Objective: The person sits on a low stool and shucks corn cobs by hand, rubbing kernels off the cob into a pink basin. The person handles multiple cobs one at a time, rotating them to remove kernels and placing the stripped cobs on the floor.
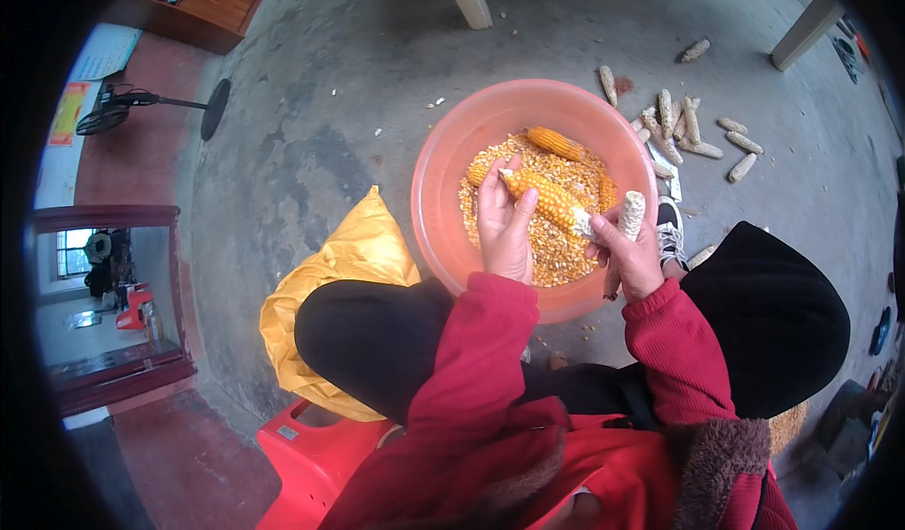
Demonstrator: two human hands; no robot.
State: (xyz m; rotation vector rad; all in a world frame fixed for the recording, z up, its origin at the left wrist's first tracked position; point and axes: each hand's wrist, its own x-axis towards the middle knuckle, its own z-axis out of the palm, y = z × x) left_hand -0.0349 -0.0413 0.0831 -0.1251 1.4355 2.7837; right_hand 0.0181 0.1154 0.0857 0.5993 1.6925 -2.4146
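My left hand (510, 230) holds the upper part of a yellow corn ear (548, 196), its thumb across the kernels. At the pale lower end, the fingers of my right hand (629, 254) touch the same ear. A bare corncob (631, 215) is also held in my right hand, standing up between thumb and fingers. Both hands are above a round pink plastic basin (445, 247). Loose corn kernels (562, 261) cover its bottom. A full ear (555, 143) lies on them near the far side, with others partly hidden by my hands and at the right.
Several stripped cobs (689, 124) lie on the concrete floor to the basin's right. A yellow woven sack (339, 261) stands at my left knee, near a red plastic stool (318, 452). A fan (162, 102) and a wooden cabinet (212, 0) are at the upper left.
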